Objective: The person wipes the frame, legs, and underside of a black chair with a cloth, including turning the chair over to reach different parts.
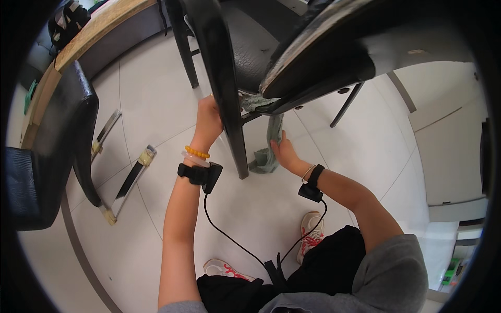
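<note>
A black chair with a padded seat [254,58] stands before me, its dark leg [231,117] slanting down between my hands. A grey-green cloth [258,102] is bunched in the gap under the chair's backrest [321,74]. Its long tail hangs past the crossbar to the floor. My right hand [287,152] grips this hanging part, thumb up. My left hand [211,109] reaches behind the chair leg, close to the bunched end of the cloth; most of its fingers are hidden there, so its hold is unclear.
At left, another black chair [54,129] has legs with yellowish padding on their feet, one foot [146,156] on the tiled floor [172,129]. A wood-edged table [105,27] carries a black bag [68,23]. White cabinets [450,156] line the right. Cables run from both wrist straps.
</note>
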`<state>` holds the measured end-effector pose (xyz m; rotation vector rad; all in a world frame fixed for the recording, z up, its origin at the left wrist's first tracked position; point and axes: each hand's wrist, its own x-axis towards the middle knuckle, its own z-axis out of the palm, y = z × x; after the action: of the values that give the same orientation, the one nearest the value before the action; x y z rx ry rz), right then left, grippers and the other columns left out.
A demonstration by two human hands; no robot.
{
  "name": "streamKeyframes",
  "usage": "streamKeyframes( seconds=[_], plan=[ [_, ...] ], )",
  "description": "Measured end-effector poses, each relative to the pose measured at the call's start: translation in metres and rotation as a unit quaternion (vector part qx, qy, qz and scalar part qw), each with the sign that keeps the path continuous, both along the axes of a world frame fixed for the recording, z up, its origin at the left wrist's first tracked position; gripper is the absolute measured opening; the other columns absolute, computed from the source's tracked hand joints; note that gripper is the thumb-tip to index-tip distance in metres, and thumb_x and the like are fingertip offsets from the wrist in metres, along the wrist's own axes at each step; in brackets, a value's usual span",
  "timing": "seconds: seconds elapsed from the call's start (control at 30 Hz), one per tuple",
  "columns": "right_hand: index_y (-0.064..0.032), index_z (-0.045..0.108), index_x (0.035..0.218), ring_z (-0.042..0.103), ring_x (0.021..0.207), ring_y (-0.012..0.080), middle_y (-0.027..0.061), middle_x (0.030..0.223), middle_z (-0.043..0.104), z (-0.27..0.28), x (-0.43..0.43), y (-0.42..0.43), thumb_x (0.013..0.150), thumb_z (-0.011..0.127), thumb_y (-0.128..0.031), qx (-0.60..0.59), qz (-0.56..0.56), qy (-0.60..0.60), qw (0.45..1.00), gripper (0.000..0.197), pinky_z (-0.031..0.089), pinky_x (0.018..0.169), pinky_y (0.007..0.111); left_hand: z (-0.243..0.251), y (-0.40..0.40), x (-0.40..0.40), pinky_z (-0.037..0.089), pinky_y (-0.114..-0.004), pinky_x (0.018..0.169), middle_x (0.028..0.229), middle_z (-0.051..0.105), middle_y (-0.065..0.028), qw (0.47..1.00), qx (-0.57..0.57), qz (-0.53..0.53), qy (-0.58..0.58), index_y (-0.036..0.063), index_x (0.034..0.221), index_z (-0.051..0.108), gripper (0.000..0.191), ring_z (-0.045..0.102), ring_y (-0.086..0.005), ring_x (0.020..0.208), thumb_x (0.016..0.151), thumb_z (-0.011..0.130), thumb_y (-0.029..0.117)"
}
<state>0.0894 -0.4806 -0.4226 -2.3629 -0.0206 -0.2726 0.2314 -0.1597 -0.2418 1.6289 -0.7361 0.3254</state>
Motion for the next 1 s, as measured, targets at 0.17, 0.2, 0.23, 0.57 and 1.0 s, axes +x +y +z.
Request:
streamKeyframes(
  seconds=[0.17, 0.2, 0.23, 0.57, 1.0],
  plan=[
    [0.0157, 0.047, 0.168, 0.077, 0.097, 0.0620, 0.0393, 0.099, 0.078, 0.008, -0.035, -0.013, 0.126, 0.073, -0.035, 0.004, 0.002, 0.033, 0.999, 0.071, 0.060, 0.085, 0.065, 0.002, -0.030, -0.015, 0.067, -0.037, 0.084, 0.099, 0.092, -0.0132, 0.993, -0.062, -0.054, 0.088, -0.0019, 0.119, 0.092, 0.018, 0.088, -0.0215, 0.092, 0.103, 0.084, -0.005],
    [0.0147, 0.048, 0.168, 0.078, 0.099, 0.0611, 0.0391, 0.100, 0.078, 0.014, -0.041, -0.017, 0.125, 0.074, -0.036, 0.006, 0.000, 0.024, 1.000, 0.071, 0.060, 0.086, 0.064, 0.002, -0.036, -0.014, 0.067, -0.037, 0.084, 0.099, 0.092, -0.0136, 0.991, -0.071, -0.066, 0.097, -0.0023, 0.118, 0.092, 0.017, 0.089, -0.0222, 0.092, 0.104, 0.083, -0.004],
    [0.0128, 0.050, 0.167, 0.078, 0.101, 0.0606, 0.0385, 0.102, 0.078, 0.031, -0.036, -0.023, 0.125, 0.074, -0.036, 0.006, -0.006, 0.016, 1.000, 0.069, 0.061, 0.087, 0.063, 0.000, -0.033, -0.004, 0.069, -0.037, 0.086, 0.101, 0.092, -0.0133, 0.997, -0.024, -0.039, 0.062, -0.0046, 0.118, 0.089, 0.014, 0.089, -0.0238, 0.093, 0.106, 0.081, -0.003],
    [-0.0111, 0.066, 0.151, 0.082, 0.116, 0.0428, 0.0199, 0.128, 0.084, 0.260, -0.037, -0.071, 0.112, 0.091, -0.021, 0.120, 0.012, -0.171, 0.978, 0.048, 0.067, 0.099, 0.051, -0.089, -0.022, 0.052, 0.066, -0.046, 0.098, 0.116, 0.087, -0.0184, 0.991, 0.125, 0.052, -0.013, -0.0028, 0.130, 0.082, 0.026, 0.083, -0.0358, 0.108, 0.106, 0.086, 0.008],
    [-0.0057, 0.060, 0.149, 0.073, 0.102, 0.0430, 0.0205, 0.115, 0.075, 0.166, 0.031, 0.022, 0.116, 0.081, -0.006, 0.079, 0.069, -0.325, 0.940, 0.039, 0.061, 0.095, 0.049, -0.142, -0.004, 0.047, 0.067, -0.053, 0.096, 0.115, 0.087, -0.0235, 0.986, 0.149, 0.046, -0.067, 0.0001, 0.124, 0.082, 0.025, 0.084, -0.0486, 0.110, 0.101, 0.091, 0.007]
  ],
)
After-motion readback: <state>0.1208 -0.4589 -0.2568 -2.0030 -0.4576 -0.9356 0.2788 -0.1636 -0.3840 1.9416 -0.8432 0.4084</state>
